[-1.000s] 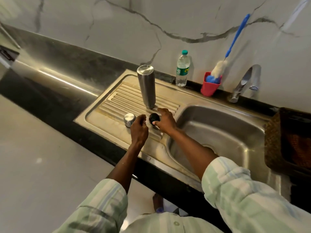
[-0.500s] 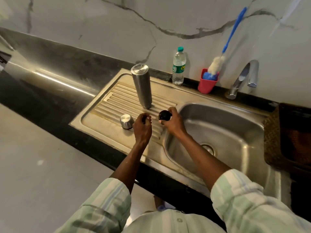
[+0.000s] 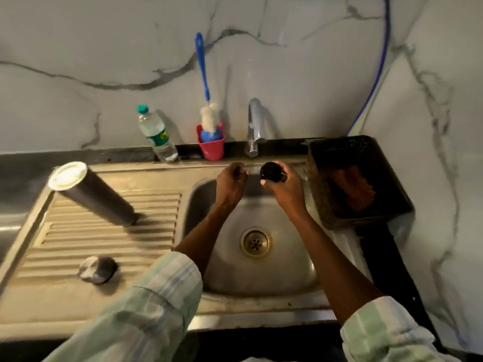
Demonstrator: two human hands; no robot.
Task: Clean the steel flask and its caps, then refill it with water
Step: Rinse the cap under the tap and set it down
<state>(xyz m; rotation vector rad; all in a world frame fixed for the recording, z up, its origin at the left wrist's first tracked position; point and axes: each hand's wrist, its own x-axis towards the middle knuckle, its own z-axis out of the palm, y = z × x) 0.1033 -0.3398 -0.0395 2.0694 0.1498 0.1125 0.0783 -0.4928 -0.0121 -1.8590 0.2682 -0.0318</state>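
The steel flask (image 3: 94, 194) stands upside down on the ribbed drainboard (image 3: 104, 239) at the left. Its round steel cap (image 3: 97, 268) lies on the drainboard nearer to me. My right hand (image 3: 283, 185) holds the small black inner cap (image 3: 270, 171) over the far side of the sink basin (image 3: 261, 270), just below the tap (image 3: 255, 126). My left hand (image 3: 231, 182) is beside it, over the basin, fingers curled; whether something small is pinched in it is unclear. No water is visible running from the tap.
A plastic water bottle (image 3: 156, 135) and a red cup (image 3: 211, 145) holding a blue-handled bottle brush (image 3: 203, 74) stand behind the sink. A dark basket (image 3: 358, 178) sits on the counter to the right of the basin. The drain (image 3: 255, 242) is in the basin's middle.
Both hands moved right from the drainboard to over the sink basin under the tap, my right hand carrying the black cap. The view swung right with them.
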